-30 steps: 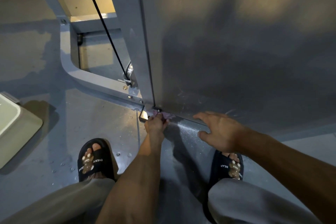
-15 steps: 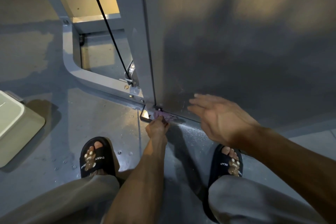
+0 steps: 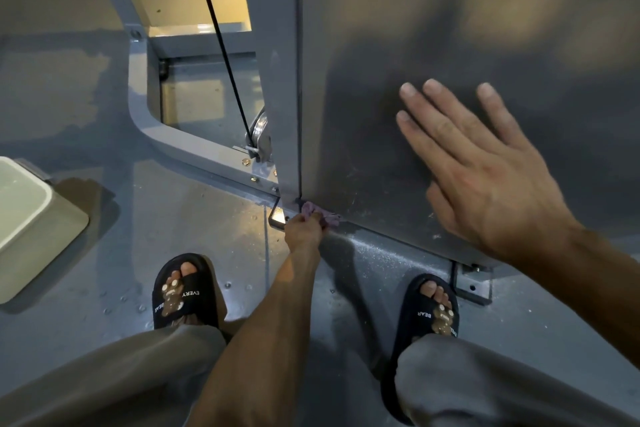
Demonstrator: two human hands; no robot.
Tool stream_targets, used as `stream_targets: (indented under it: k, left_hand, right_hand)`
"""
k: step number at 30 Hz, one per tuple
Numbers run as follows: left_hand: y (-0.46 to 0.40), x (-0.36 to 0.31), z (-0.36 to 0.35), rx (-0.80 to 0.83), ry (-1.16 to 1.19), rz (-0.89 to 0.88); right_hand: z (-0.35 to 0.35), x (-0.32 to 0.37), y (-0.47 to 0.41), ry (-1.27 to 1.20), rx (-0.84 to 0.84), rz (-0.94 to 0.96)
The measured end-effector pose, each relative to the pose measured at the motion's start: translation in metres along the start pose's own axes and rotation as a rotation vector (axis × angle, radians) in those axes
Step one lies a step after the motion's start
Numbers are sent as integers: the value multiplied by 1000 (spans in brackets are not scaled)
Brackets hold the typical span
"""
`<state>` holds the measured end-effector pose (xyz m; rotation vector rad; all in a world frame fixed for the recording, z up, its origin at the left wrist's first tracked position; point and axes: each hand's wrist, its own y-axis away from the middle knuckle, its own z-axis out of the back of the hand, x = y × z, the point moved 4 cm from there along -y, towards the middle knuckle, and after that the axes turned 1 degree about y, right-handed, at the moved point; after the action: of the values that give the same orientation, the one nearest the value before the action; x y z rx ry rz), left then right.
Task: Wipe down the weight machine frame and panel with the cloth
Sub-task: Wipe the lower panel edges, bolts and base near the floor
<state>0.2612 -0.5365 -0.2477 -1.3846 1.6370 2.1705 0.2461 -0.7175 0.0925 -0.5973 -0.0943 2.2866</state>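
The weight machine's grey panel (image 3: 433,45) rises in front of me, with its grey frame upright (image 3: 273,62) along the left edge. My left hand (image 3: 304,230) grips a small purple cloth (image 3: 320,213) bunched against the bottom corner where panel, upright and floor meet. Higher up, my right hand (image 3: 478,173) lies flat on the panel with its fingers straight and spread, holding nothing.
A black cable (image 3: 221,45) runs down to a pulley (image 3: 259,135) left of the upright. The curved base frame (image 3: 166,128) sweeps left. A pale bin (image 3: 31,218) sits at the left edge. My sandalled feet (image 3: 183,291) stand on the wet grey floor near a mounting bracket (image 3: 472,284).
My right hand has risen from the floor near the panel's bottom edge and now lies flat on the panel, higher up. My left hand stays at the bottom corner with the cloth.
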Motion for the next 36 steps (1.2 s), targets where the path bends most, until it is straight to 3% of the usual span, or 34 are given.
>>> stream_targets:
  k: [6, 14, 19, 24, 31, 36]
  left_hand:
    - [34, -11, -5, 47, -23, -108]
    - [22, -19, 1, -73, -158, 11]
    - [44, -34, -1, -129, -105, -129]
    - [38, -43, 6, -136, -104, -109]
    - [78, -62, -6, 36, 95, -358]
    - [91, -68, -7, -21, -16, -438]
  right_hand:
    - [-6, 1, -2, 46, -10, -3]
    - [-4, 1, -2, 20, -20, -8]
    - [-4, 1, -2, 3, -31, -13]
    - [-3, 2, -3, 6, -29, -16]
    - [-1, 3, -3, -10, -17, -29]
    - [1, 5, -4, -26, 4, -42]
